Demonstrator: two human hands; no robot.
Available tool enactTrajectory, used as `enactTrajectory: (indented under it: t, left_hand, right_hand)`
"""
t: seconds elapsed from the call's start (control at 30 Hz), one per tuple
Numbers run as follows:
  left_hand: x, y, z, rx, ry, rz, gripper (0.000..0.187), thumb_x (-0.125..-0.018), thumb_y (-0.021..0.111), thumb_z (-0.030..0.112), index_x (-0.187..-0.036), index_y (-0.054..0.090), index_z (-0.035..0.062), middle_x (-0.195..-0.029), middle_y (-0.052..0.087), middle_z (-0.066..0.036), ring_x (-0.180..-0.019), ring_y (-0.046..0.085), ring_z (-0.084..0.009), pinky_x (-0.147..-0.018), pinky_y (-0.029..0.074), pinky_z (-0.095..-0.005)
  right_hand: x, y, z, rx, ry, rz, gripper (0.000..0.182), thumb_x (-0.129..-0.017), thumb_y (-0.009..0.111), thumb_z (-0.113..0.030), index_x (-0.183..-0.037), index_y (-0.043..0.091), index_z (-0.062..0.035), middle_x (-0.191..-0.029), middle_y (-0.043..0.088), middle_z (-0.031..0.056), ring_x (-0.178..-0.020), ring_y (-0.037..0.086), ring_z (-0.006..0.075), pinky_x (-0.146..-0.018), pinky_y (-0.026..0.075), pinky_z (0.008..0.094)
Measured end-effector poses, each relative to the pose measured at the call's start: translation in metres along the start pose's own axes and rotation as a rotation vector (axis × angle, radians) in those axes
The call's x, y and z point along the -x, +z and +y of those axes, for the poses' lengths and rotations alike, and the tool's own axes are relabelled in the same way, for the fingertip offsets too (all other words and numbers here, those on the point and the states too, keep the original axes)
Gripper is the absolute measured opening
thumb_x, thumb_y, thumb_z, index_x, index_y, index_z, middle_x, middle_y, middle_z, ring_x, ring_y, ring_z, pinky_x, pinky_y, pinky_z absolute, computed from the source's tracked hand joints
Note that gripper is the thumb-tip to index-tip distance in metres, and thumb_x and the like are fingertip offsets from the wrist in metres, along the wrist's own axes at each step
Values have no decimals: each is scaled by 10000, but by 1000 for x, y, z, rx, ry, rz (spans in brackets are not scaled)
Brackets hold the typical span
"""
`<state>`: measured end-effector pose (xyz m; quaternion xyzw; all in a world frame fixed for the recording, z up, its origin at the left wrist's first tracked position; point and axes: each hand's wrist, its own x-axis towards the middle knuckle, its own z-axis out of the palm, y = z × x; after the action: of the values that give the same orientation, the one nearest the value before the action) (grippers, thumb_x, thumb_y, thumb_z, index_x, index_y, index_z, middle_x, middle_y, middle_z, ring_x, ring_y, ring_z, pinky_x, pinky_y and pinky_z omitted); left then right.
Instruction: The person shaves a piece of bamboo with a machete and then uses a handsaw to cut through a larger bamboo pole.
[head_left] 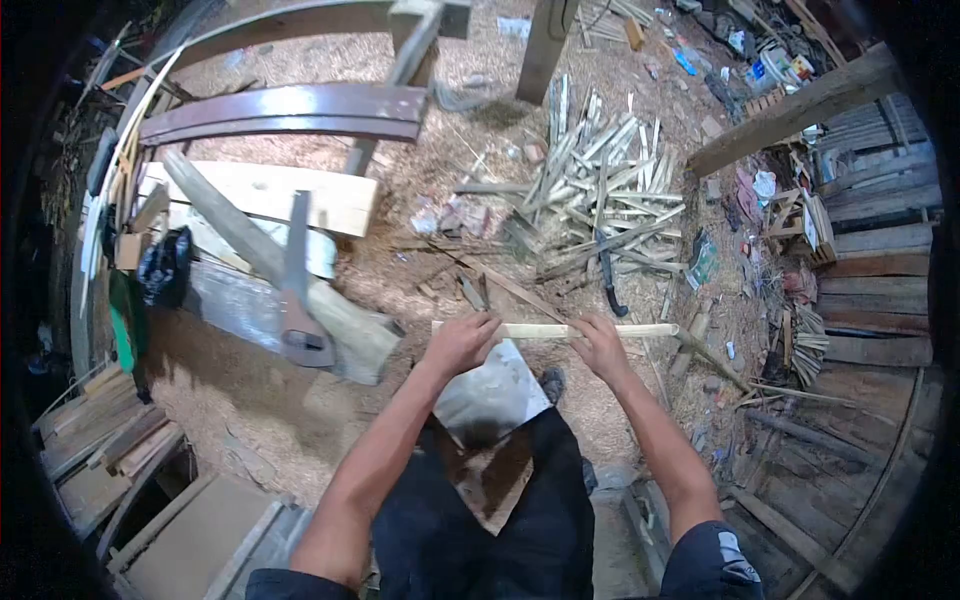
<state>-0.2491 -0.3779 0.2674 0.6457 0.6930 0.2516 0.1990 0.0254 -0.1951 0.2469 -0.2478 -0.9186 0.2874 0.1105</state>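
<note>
A: Item under inspection?
B: One pale strip [535,331], apparently wood, held crosswise in mid-air; a white sheet [492,388] shows just below it in view.
A: State of the hands?
B: Apart from each other. The left hand [463,343] is closed around the strip near its left end; the right hand [600,347] grips it past the middle, leaving the right end free.
A: Handling?
B: Judged light and fairly stiff, with some spring; edges may splinter. Two-handed hold on the flat faces advised.
A: Surroundings?
B: Handsaw [297,262] on a log [232,225] to the left; heap of strips [640,190] ahead.
</note>
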Motion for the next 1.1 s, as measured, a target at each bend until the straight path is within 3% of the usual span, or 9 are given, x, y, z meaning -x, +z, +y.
enactTrajectory:
  t: [0.1, 0.23, 0.3, 0.37, 0.5, 0.63, 0.87, 0.93, 1.1]
  left_hand:
    - [30, -65, 4, 37, 92, 84, 337, -896, 700, 249, -1168, 689, 50, -1018, 680, -139, -926, 667, -349, -796, 534, -459]
    - [75, -155, 14, 86, 129, -2, 406, -860, 728, 301, -1182, 667, 61, -951, 651, -159, -890, 655, -374, -760, 535, -466]
    - [97, -211, 30, 76, 85, 8, 353, -848, 698, 247, -1157, 697, 74, -998, 682, -154, -917, 678, -362, -772, 554, -467]
    - [119, -257, 40, 28, 28, -44, 396, -818, 740, 317, -1146, 713, 97, -983, 691, -145, -906, 683, -352, -788, 556, -471]
    - [167, -321, 66, -8, 61, 69, 340, -789, 798, 307, -1053, 733, 105, -909, 690, -119, -830, 676, -350, -742, 547, -457]
    - [204, -339, 84, -72, 49, 215, 304, -753, 822, 315, -976, 758, 119, -901, 696, -82, -834, 686, -312, -733, 546, -439]
    - [249, -327, 118, -97, -56, 213, 346, -765, 825, 314, -1027, 739, 105, -926, 681, -97, -861, 670, -325, -771, 526, -445]
    - [264, -318, 122, -145, -69, 228, 351, -786, 812, 290, -1064, 721, 95, -961, 673, -102, -926, 656, -324, -823, 500, -435]
    - [284, -316, 125, -122, -76, 266, 333, -800, 797, 243, -1074, 710, 75, -993, 669, -90, -986, 633, -308, -876, 458, -417]
  right_hand:
    - [-6, -38, -83, 18, 4, 40, 393, -801, 797, -162, -1178, 707, -92, -1100, 671, 119, -1052, 627, 342, -925, 478, 449]
    - [-10, -71, -192, 17, 15, 103, 411, -781, 817, -173, -1174, 720, -102, -1044, 675, 119, -1003, 633, 337, -894, 483, 448]
    - [-9, -85, -257, 12, 23, 117, 414, -790, 807, -168, -1188, 716, -101, -1026, 673, 120, -989, 634, 339, -892, 485, 443]
    - [-10, -97, -314, -56, 5, 165, 405, -808, 791, -161, -1199, 711, -94, -1022, 674, 118, -1000, 635, 339, -907, 483, 453]
    - [10, -82, -378, -141, 75, 138, 373, -831, 795, -118, -1186, 702, -54, -1131, 670, 135, -1065, 625, 351, -949, 481, 432]
    - [27, -92, -417, -139, 61, 163, 350, -838, 783, -91, -1172, 695, -39, -1138, 667, 144, -1052, 632, 351, -940, 493, 421]
    - [36, -105, -420, -156, -95, 155, 336, -822, 789, -78, -1142, 698, -32, -1102, 663, 159, -1024, 641, 360, -892, 515, 408]
    - [43, -106, -424, -183, -121, 114, 372, -834, 765, -105, -1194, 687, -53, -1113, 663, 145, -1061, 629, 360, -926, 481, 452]
    - [58, -99, -446, -130, -107, 114, 405, -819, 775, -100, -1211, 683, -58, -1139, 657, 141, -1069, 621, 350, -948, 470, 454]
